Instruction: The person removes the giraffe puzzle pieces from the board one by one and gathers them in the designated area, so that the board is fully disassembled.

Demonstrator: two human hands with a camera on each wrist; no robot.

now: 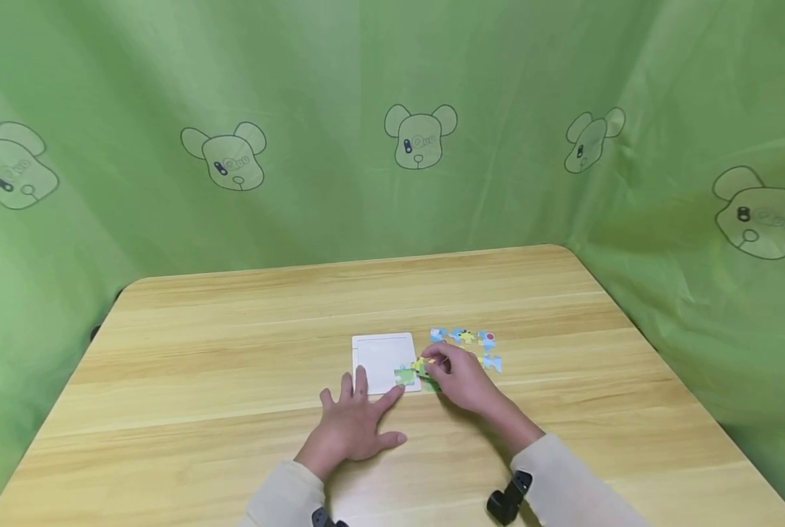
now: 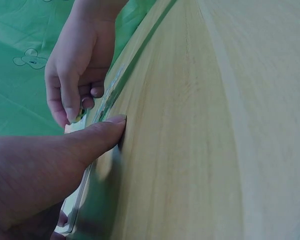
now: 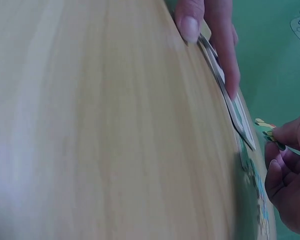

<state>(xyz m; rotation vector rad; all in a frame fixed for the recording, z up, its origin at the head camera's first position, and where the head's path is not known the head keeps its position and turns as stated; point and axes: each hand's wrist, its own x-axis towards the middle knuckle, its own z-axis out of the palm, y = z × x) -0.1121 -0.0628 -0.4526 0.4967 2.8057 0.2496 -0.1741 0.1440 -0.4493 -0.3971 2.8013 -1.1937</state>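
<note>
A white square puzzle tray (image 1: 382,359) lies on the table, with a green jigsaw piece (image 1: 404,376) in its near right corner. My left hand (image 1: 356,428) is spread flat, its fingertips resting on the tray's near edge. Between thumb and fingers, my right hand (image 1: 458,377) pinches a yellow-and-green jigsaw piece (image 1: 422,367) above the tray's right edge. The right wrist view shows this pinched piece (image 3: 266,131) held clear of the tray (image 3: 235,107). In the left wrist view the left thumb (image 2: 107,134) partly covers the tray.
Several loose jigsaw pieces (image 1: 465,336), blue and yellow, lie right of the tray, some partly hidden by the right hand. The wooden table (image 1: 234,344) is bordered by green curtains (image 1: 326,205) with bear-head drawings at the back and sides.
</note>
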